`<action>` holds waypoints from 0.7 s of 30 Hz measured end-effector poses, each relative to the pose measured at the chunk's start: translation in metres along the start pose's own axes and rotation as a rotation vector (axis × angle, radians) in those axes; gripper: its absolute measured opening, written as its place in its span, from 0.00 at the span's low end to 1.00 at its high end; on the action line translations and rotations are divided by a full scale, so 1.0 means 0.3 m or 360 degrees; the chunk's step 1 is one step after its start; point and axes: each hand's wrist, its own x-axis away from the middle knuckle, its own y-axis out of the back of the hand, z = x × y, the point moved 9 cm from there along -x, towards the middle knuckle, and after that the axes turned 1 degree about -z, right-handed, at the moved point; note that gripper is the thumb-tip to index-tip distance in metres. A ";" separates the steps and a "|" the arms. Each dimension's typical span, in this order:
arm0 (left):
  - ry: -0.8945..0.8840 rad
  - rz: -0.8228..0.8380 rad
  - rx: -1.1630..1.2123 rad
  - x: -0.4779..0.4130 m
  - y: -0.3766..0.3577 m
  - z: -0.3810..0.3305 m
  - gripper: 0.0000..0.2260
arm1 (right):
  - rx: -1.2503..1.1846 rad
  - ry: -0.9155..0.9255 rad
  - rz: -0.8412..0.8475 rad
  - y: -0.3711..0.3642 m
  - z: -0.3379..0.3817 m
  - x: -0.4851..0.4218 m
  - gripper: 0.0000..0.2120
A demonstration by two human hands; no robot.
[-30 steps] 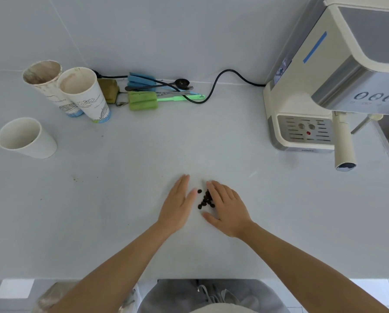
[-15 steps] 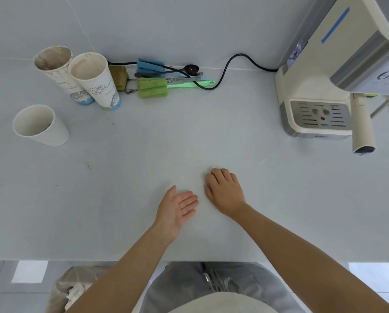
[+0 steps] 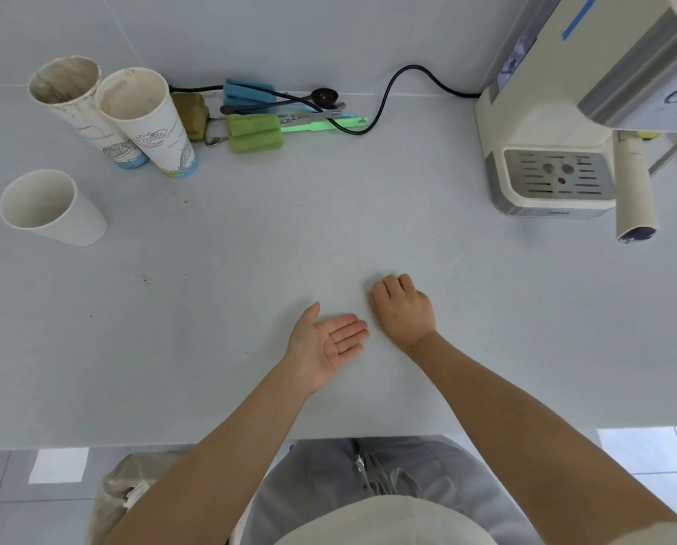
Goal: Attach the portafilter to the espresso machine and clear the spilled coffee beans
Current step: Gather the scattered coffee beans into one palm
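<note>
The cream espresso machine (image 3: 541,123) stands at the right of the white counter (image 3: 211,308). The portafilter's cream handle (image 3: 633,186) sticks out from under the machine's head towards me; its basket is hidden. My right hand (image 3: 403,308) rests knuckles up on the counter in front of me, with its fingers curled under. No coffee beans show; the spot where they lay is under that hand. My left hand (image 3: 327,340) lies just left of it, palm up, fingers apart and empty, fingertips near the right wrist.
Two used paper cups (image 3: 148,120) and a plain white cup (image 3: 49,206) stand at the back left. Sponges (image 3: 254,131), a scoop and the black power cable (image 3: 391,84) lie along the wall. A bag-lined bin (image 3: 132,493) sits below the counter's front edge.
The small pile of beans seen between my hands a second ago is now covered by my right hand, which has curled shut. My left hand has turned palm up beside it.
</note>
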 end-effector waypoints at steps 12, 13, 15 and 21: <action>0.0012 0.0027 0.0101 -0.024 -0.033 0.015 0.30 | -0.0131 -0.0024 -0.0439 0.031 -0.028 0.017 0.28; 0.0006 0.0034 0.0114 -0.025 -0.037 0.013 0.30 | -0.0146 -0.0027 -0.0432 0.028 -0.031 0.014 0.28; -0.0003 0.0062 0.0140 -0.029 -0.047 0.010 0.30 | -0.0162 -0.0031 -0.0403 0.019 -0.035 0.006 0.27; -0.0025 0.0109 0.0210 -0.046 -0.070 0.000 0.30 | -0.0196 -0.0080 -0.0189 0.007 -0.056 -0.031 0.22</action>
